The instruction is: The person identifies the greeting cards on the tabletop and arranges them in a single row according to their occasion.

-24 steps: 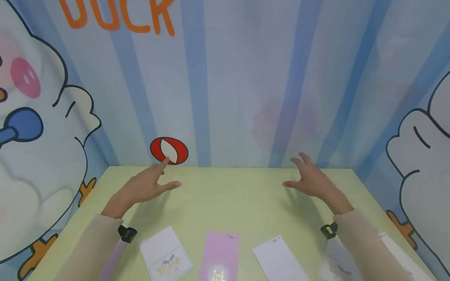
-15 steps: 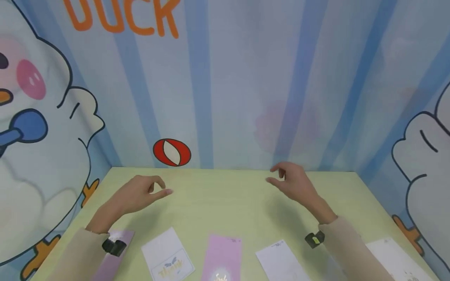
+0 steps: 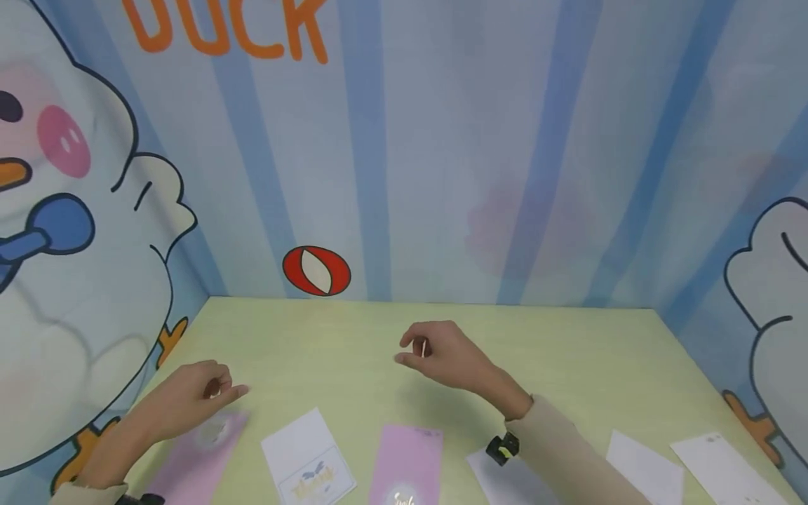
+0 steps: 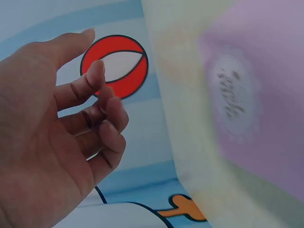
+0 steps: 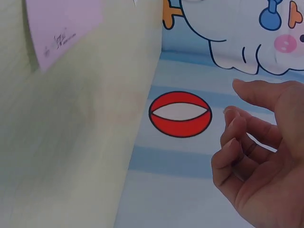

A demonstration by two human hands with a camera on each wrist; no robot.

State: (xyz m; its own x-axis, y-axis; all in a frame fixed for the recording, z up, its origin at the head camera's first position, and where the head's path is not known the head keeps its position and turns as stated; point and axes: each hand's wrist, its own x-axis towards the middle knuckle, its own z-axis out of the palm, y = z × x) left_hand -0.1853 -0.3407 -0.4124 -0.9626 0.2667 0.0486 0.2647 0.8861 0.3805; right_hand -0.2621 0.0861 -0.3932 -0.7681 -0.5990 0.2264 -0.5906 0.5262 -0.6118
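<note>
My left hand (image 3: pixel 179 401) hovers over the far end of a purple card (image 3: pixel 192 463) at the left, its fingers loosely curled around nothing. In the left wrist view that card (image 4: pixel 270 90) shows a white oval with gold lettering, beside the bent fingers (image 4: pixel 111 137). My right hand (image 3: pixel 449 358) hangs above the middle of the table, loosely curled and holding nothing, beyond the central purple card (image 3: pixel 407 456). Part of a white card (image 3: pixel 495 480) is hidden under the right wrist. Between the two purple cards lies a white card (image 3: pixel 309 456) with gold and blue print.
Two more white cards (image 3: pixel 647 466) (image 3: pixel 726 459) lie at the front right of the pale yellow table (image 3: pixel 328 337). A striped blue backdrop (image 3: pixel 429 175) with printed ducks and a red ball (image 3: pixel 317 271) stands behind and at both sides.
My left hand has drawn back toward the front left, and my right hand has swung left toward the middle. The fingers of both hands have curled in from a more spread pose.
</note>
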